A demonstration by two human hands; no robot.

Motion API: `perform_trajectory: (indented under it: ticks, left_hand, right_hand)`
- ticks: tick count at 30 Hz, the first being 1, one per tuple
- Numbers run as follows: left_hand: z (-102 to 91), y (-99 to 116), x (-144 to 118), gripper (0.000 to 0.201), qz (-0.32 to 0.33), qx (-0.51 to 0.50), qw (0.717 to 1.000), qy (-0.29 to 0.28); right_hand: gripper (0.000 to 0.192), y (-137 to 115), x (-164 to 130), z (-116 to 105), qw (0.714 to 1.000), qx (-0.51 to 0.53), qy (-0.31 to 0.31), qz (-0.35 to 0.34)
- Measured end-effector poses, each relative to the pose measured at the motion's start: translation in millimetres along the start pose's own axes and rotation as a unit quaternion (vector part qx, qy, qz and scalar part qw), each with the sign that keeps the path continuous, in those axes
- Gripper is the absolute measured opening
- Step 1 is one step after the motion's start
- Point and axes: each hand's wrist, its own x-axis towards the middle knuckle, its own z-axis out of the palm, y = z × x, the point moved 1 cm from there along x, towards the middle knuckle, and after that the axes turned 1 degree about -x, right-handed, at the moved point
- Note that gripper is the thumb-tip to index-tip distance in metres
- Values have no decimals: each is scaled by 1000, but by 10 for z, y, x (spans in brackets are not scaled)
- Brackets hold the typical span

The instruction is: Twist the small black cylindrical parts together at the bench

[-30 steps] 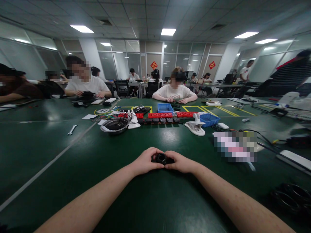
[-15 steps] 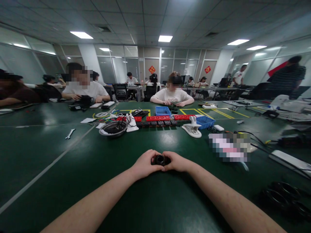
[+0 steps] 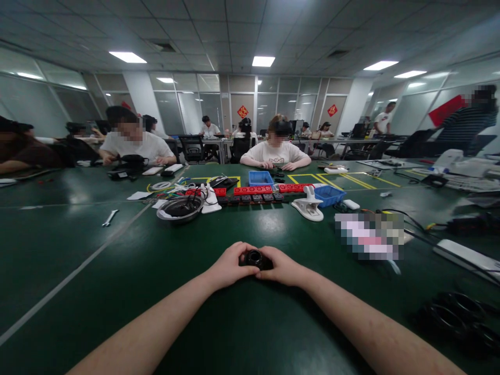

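Between my two hands is a small black part with a round ring-like opening on top. My left hand grips it from the left, with the thumb along the near side and the fingers curled over the far side. From the right, my right hand closes on the same part, the two thumbs nearly meeting in front. The part's underside and far side are hidden by my fingers, and its exact kind cannot be made out. Both hands are low over the green table.
Ahead stand a metal bowl, a white clip stand, red sockets and blue bins. A wrench lies left. Black rings and a white power strip are right. Co-workers sit opposite.
The black part has turned between my fingers, so more of its body shows. My right fingers have shifted around it, and the thumbs have moved slightly left.
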Motion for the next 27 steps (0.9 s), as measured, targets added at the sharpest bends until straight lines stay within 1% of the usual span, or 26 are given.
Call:
perform_trajectory:
  ticks: [3,7,13,17,22,27]
  left_hand:
    - [0,-33,8,38,2,-22,1000,-7]
    - [17,-52,13,38,5,-35,999,-9]
    - [22,-55,-1,44,6,-38,999,-5]
    - [5,-23,-10,39,9,-19,1000,-9]
    - [-13,24,-20,37,10,6,1000,-5]
    - [-17,56,-25,35,23,3,1000,4]
  right_hand:
    - [30,42,10,-40,999,39,-18,-8]
    - [27,34,37,-48,998,55,-32,-20]
    - [32,36,39,-36,998,59,-27,-9]
    - [28,46,35,-33,998,57,-28,-6]
    - [24,34,37,-46,998,49,-30,-15]
    - [23,44,40,-37,998,44,-30,-16]
